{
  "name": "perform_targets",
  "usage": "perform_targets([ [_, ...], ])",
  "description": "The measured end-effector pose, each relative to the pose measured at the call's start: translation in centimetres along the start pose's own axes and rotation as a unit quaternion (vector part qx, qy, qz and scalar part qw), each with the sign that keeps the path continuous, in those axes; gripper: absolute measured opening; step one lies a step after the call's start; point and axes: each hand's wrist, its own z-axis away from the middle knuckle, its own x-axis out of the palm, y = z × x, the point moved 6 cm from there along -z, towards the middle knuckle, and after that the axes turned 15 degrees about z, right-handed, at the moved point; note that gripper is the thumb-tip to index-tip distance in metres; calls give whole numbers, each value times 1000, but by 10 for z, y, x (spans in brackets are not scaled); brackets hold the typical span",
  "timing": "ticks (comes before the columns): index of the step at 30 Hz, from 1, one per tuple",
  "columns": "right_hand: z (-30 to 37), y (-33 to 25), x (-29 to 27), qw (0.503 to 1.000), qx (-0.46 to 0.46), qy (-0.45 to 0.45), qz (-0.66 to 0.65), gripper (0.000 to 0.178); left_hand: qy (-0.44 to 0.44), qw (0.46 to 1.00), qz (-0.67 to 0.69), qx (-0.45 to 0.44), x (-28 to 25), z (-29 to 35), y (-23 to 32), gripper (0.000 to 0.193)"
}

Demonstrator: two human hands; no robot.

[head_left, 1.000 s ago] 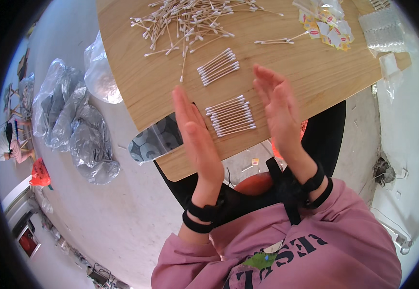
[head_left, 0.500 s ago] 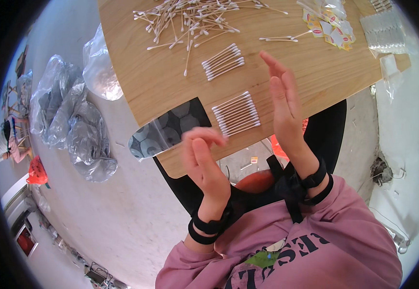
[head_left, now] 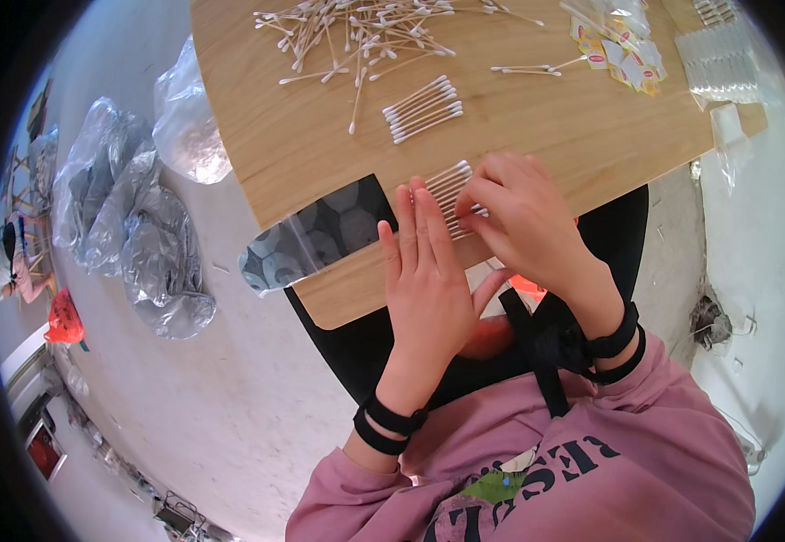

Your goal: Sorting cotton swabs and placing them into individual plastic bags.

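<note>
A neat row of cotton swabs (head_left: 452, 187) lies side by side near the table's front edge, partly covered by my hands. My left hand (head_left: 430, 294) is stretched out flat, its fingers together along the left ends of the row and its thumb apart. Curled over the right ends is my right hand (head_left: 529, 217), thumb and fingertips closed on the swab tips there. Farther back lies a smaller row of swabs (head_left: 423, 110). A big loose heap of cotton swabs (head_left: 356, 36) spreads at the table's far side.
A dark patterned zip bag (head_left: 320, 230) overhangs the table's left front edge. Two or three loose swabs (head_left: 528, 70) lie near yellow-and-white cards (head_left: 627, 63) at the far right, beside clear packs (head_left: 717, 68). Clear plastic bags (head_left: 153, 235) sit on the floor at left.
Both hands have come down onto the near row of swabs. My left hand has flattened against its left ends; my right hand has moved left and curled over its right ends.
</note>
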Motion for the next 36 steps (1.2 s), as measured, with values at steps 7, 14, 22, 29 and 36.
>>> perform_targets([
  [7,-6,3,4,997,-2,-74,16,4,5,999,-44,-11,10,-2,-3,112],
  [14,13,28,-38,993,49,-70,81,10,17,999,-32,3,7,-2,-1,106],
  [22,136,136,-103,945,306,-24,117,12,172,983,34,47,-53,-30,-14,36],
  [29,231,189,-100,871,466,-104,114,8,133,990,29,31,-60,-53,-16,14],
  [36,230,185,-88,868,480,-78,97,12,69,997,-1,20,-50,-50,-8,9],
])
